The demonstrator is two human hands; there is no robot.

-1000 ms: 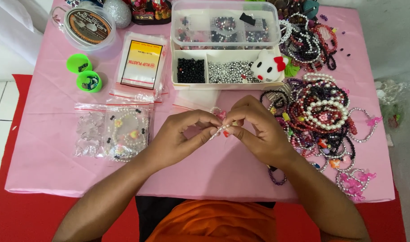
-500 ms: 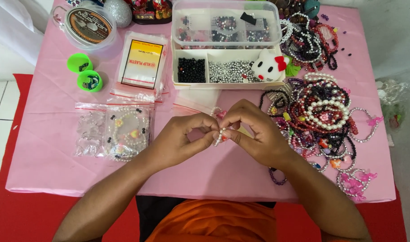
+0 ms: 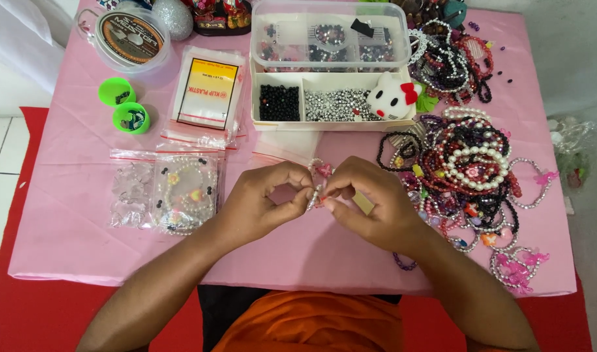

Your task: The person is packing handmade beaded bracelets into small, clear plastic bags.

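While your hands stay pressed together over the pink tablecloth (image 3: 76,215), little has shifted in the last second: your left hand (image 3: 259,205) and right hand (image 3: 370,208) have only edged closer, fingertips of both pinched shut on the small beaded bracelet (image 3: 316,186), which sits between them at the table's centre. That suggests fine work on the strand is ongoing. Bagged bracelets (image 3: 181,192) lie to the left, a heap of beaded jewellery (image 3: 474,169) to the right, a bead box (image 3: 331,104) just beyond.

Pink-clothed table (image 3: 70,221), crowded with beadwork.
On it lie a compartmented bead box (image 3: 331,104), a heap of beaded bracelets (image 3: 471,173), bagged bracelets (image 3: 181,192), two green cups (image 3: 125,107) and a cord spool (image 3: 129,39).
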